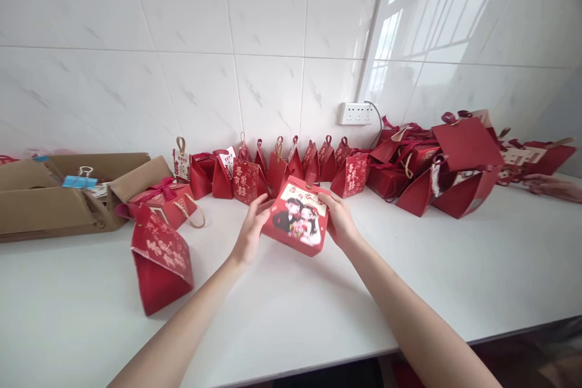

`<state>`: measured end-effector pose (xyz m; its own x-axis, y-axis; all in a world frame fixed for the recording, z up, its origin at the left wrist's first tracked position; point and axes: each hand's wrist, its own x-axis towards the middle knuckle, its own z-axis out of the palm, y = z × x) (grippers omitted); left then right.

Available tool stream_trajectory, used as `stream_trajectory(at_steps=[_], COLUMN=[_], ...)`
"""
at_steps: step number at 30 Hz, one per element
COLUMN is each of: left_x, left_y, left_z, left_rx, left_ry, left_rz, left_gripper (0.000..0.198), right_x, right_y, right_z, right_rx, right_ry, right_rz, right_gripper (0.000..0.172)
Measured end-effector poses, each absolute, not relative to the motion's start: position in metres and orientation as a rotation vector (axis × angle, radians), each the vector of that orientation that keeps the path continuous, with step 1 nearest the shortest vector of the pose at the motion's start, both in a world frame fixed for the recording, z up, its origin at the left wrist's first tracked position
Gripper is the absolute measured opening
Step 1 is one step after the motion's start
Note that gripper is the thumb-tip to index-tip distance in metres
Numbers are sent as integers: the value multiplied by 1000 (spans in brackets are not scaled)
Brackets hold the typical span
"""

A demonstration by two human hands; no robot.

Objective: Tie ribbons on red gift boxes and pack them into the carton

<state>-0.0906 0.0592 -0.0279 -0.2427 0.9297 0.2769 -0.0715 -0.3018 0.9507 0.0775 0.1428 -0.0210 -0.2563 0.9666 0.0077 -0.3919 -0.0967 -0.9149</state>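
A red gift box [297, 218], printed with a cartoon bride and groom and gold lettering, is held tilted above the white table between my hands. My right hand [340, 215] grips its right edge, the thumb on top by the upper flap and the other fingers mostly hidden behind. At the left edge, my left hand [254, 224] has its fingers bent against the box's side. Near my left forearm stands a red triangular box [161, 260] with gold characters.
Small red looped boxes [277, 170] line the tiled wall. On the left are an open cardboard carton [50, 212] with a blue binder clip [79, 182] and a ribboned red box [166, 200]. Red boxes [468, 145] pile up at right, near another person's hand [555, 186]. A power strip [356, 113] is on the wall.
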Motion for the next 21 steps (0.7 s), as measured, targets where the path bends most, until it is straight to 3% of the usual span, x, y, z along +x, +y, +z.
stream_trajectory(at_steps=[5,10,14,19,21], left_x=[-76,-68,-71,-77,-80], left_y=[49,43,42,47,49], left_z=[-26,-21,-25,-37,-40], left_rx=[1542,1584,1710,2310,2455], left_ry=[993,1181,1171,1163,1148], left_rz=[1457,1543,1581,1603,1592], left_gripper=[69,62,58,40,33], right_x=[77,68,72,79,77], right_y=[148,140,139,148,154], right_z=[-33,-36,-36,-40,-41], right_rx=[-623,-356,-371,-484,-498], right_ry=[-927,-1127,-1011,-811,-821], right_rz=[1934,2050,2028,2100,2027], right_gripper=[13,26,20,40,39])
